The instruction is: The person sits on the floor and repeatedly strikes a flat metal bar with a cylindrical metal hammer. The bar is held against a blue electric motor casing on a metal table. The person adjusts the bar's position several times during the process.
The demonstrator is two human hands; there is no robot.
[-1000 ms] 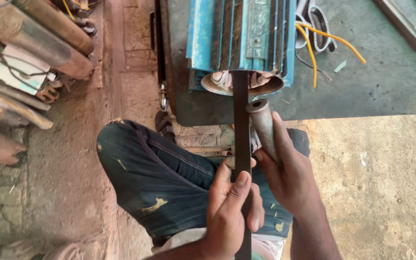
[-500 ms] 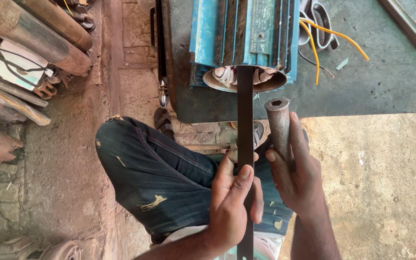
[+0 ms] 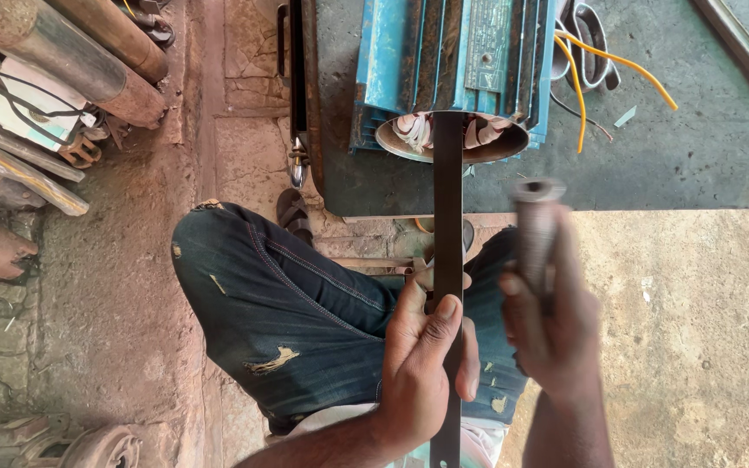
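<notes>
A blue finned electric motor point(image 3: 452, 61) lies at the top centre with its open end facing me, pale windings showing inside. My left hand point(image 3: 422, 364) grips a long flat dark metal bar point(image 3: 448, 208) whose far tip rests in the motor's opening. My right hand point(image 3: 556, 321) holds a short grey metal pipe point(image 3: 535, 225) upright to the right of the bar, blurred by motion and apart from it. My knee in torn blue jeans point(image 3: 288, 303) lies under both hands.
Rusty pipes and rods point(image 3: 36, 78) are stacked at the left. Yellow wires point(image 3: 608, 65) trail from the motor across a grey-green plate point(image 3: 695, 130). A dark vertical bar point(image 3: 298, 78) stands left of the motor. Bare concrete floor point(image 3: 704, 329) lies at the right.
My right hand has pulled the grey pipe away from the bar, moving it right and back. The left hand keeps the flat bar in the motor's opening.
</notes>
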